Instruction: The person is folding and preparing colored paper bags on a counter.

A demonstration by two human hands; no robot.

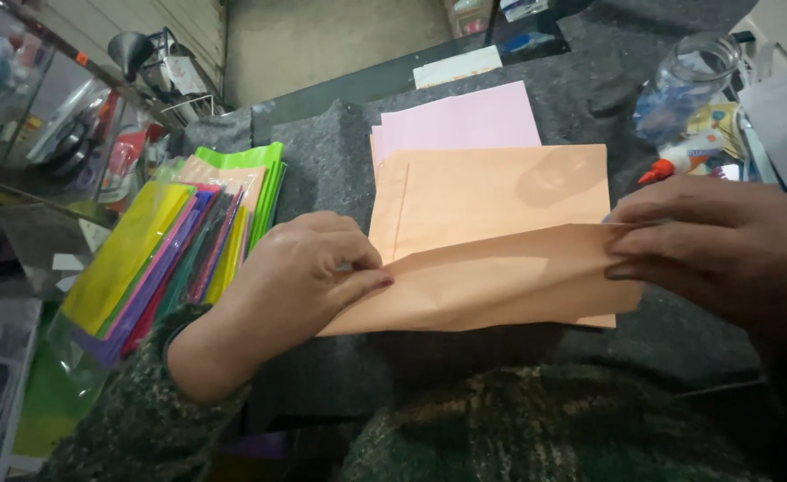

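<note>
Both hands hold one sheet of orange paper (492, 281) over a grey felt mat (322, 161). The left hand (300, 277) pinches the sheet's left end, thumb and fingertips pressed together on the paper near a folded corner. The right hand (715, 241) grips the right end, fingers curled flat over the top edge with the paper between them and the thumb (the thumb itself is mostly hidden under the sheet). The near half of the sheet is lifted and folded up toward the far half, so a long crease runs between the two hands.

The far half lies flat on a pink sheet (460, 116), which sticks out behind it on the mat. Left of the left hand, a stack of coloured paper packs (170, 254) in clear wrapping rests at the mat's edge, with yellow, purple, green and pink showing. Behind the right hand stands a glass jar (688, 80), and just beside it lies a glue bottle (683, 161) with a red tip, well apart from the orange paper. A dark patterned sleeve covers the left forearm.
</note>
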